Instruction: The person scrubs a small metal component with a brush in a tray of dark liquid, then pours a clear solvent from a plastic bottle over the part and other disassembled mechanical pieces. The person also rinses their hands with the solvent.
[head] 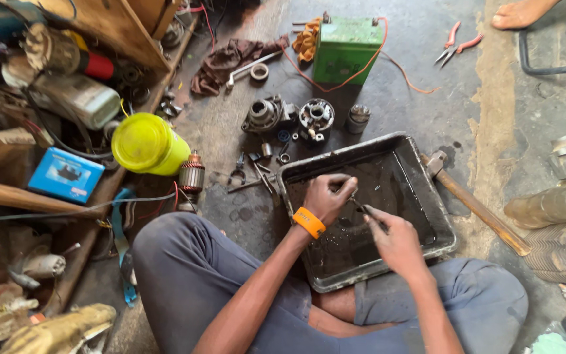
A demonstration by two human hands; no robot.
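A black tray [427, 196] holding dark liquid is set on the floor. Over it, a small part is pinched in the left hand [325, 196]'s grip; a thin tool [368, 211] is clasped by the right hand [397, 242]. At 12 o'clock, a green battery [347, 49] is seen.

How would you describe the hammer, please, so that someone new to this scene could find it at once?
Start at the big black tray on the floor in front of the seated person. Just off its far right corner lies the hammer, metal head by the tray, long wooden handle slanting away to the right. It is the only long wooden-handled tool there; the red-handled pliers lie farther off.
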